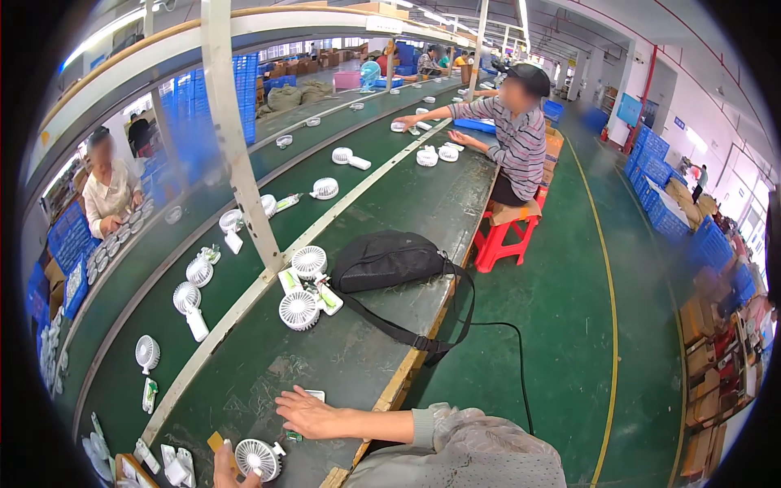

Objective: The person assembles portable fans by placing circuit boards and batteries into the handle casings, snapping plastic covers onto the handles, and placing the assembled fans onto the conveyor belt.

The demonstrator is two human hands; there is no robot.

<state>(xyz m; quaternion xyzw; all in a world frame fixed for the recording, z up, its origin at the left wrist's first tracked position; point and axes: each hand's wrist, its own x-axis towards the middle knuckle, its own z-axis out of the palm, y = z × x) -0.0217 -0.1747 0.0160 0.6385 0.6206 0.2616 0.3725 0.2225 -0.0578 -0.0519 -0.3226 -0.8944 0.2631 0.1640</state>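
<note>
A white handheld fan (260, 457) with a round slotted grille is at the bottom edge, gripped at its near rim by my left hand (231, 470). A small tan piece (215, 442) shows beside those fingers; whether it is held too, I cannot tell. My right hand (313, 414) reaches over the dark bench top, palm down with fingers spread. Partly hidden beyond its fingers is a white flat part (316, 395). A small green circuit board (294, 436) lies just below its palm.
Several white fans (299, 310) with exposed green boards lie beside a black shoulder bag (389, 260). A metal post (236, 138) rises at the rail by the green conveyor belt (244, 281), which carries more fans. Co-workers sit at far right (521, 130) and left (110, 191). A red stool (504, 240) stands right.
</note>
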